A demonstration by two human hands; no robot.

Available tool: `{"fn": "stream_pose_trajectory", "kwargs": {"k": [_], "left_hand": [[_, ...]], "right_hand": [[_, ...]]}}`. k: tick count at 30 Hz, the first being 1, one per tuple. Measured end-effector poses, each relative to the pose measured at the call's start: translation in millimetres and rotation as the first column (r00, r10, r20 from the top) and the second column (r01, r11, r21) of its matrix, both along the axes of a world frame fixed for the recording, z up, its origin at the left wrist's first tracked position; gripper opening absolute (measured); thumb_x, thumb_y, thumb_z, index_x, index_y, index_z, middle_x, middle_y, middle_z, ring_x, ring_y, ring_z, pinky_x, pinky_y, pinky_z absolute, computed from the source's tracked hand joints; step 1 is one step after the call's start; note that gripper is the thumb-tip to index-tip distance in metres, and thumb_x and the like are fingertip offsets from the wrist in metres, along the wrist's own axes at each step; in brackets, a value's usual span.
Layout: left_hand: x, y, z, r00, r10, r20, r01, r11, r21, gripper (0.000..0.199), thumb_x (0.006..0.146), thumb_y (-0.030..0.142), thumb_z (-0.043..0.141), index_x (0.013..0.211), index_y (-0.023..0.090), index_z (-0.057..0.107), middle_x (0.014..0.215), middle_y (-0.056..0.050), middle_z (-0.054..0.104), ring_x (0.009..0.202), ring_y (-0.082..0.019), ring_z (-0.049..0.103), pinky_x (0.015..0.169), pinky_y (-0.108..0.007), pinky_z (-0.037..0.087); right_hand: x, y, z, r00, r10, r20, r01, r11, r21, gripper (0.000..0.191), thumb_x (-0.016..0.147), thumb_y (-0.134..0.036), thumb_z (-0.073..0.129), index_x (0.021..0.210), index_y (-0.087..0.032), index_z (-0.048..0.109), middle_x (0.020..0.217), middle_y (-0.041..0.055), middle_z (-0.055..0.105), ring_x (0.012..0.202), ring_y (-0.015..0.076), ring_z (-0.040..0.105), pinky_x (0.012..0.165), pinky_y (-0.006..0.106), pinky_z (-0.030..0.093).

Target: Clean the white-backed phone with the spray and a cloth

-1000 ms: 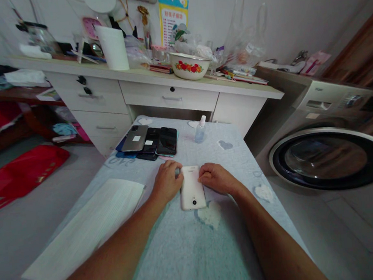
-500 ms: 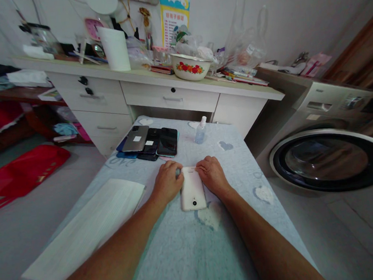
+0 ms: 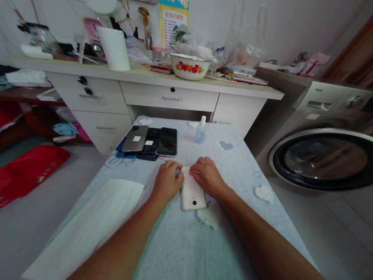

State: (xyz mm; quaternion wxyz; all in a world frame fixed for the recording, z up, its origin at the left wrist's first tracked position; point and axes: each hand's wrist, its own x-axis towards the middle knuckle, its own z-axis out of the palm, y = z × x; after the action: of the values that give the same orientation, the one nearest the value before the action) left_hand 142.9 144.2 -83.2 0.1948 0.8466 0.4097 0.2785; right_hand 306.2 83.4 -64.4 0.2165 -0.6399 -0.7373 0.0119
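Note:
A white smartphone (image 3: pixel 193 194) lies face down on the table, its camera end toward me. My left hand (image 3: pixel 167 178) is closed at the phone's far left corner, thumb against the edge. Across the far part of the phone's back lies my right hand (image 3: pixel 206 174), its fingers bunched and pressed together. Whether anything is between those fingertips is hidden. Beyond my hands, several phones lie in an overlapping pile, with a grey one (image 3: pixel 136 138) on the left and a black one (image 3: pixel 167 141) on the right.
A small clear spray bottle (image 3: pixel 200 131) stands at the far side of the table. White sheets (image 3: pixel 90 229) lie along its left part. Behind is a drawer desk (image 3: pixel 169 87) bearing a flowered basin (image 3: pixel 190 66). A washing machine (image 3: pixel 328 119) stands at the right.
My right hand has moved left from the phone's far right corner onto its back. The left hand and the phone have stayed in place.

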Motion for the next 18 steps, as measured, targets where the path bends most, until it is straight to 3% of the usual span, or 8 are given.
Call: {"fn": "stream_pose_trajectory", "kwargs": {"k": [8, 18], "left_hand": [[0, 0, -0.8, 1.0, -0.002, 0.018, 0.002, 1.0, 0.003, 0.021, 0.076, 0.015, 0.052, 0.093, 0.015, 0.063, 0.099, -0.008, 0.061, 0.101, -0.024, 0.055, 0.095, -0.039, 0.043], [1, 0, -1.6, 1.0, 0.008, 0.012, -0.008, 1.0, -0.004, 0.019, 0.077, 0.015, 0.052, 0.093, 0.016, 0.063, 0.099, -0.009, 0.061, 0.1, -0.025, 0.056, 0.093, -0.041, 0.045]], "right_hand": [[9, 5, 1.8, 0.979, -0.187, 0.084, 0.188, 0.982, -0.011, 0.017, 0.088, -0.022, 0.054, 0.087, -0.019, 0.071, 0.085, 0.0065, 0.062, 0.083, 0.0199, 0.049, 0.078, 0.031, 0.033], [3, 25, 9.9, 0.981, -0.122, 0.148, 0.137, 0.986, -0.098, 0.017, 0.087, -0.021, 0.055, 0.087, -0.02, 0.072, 0.088, 0.0068, 0.063, 0.085, 0.0199, 0.051, 0.078, 0.029, 0.033]]}}
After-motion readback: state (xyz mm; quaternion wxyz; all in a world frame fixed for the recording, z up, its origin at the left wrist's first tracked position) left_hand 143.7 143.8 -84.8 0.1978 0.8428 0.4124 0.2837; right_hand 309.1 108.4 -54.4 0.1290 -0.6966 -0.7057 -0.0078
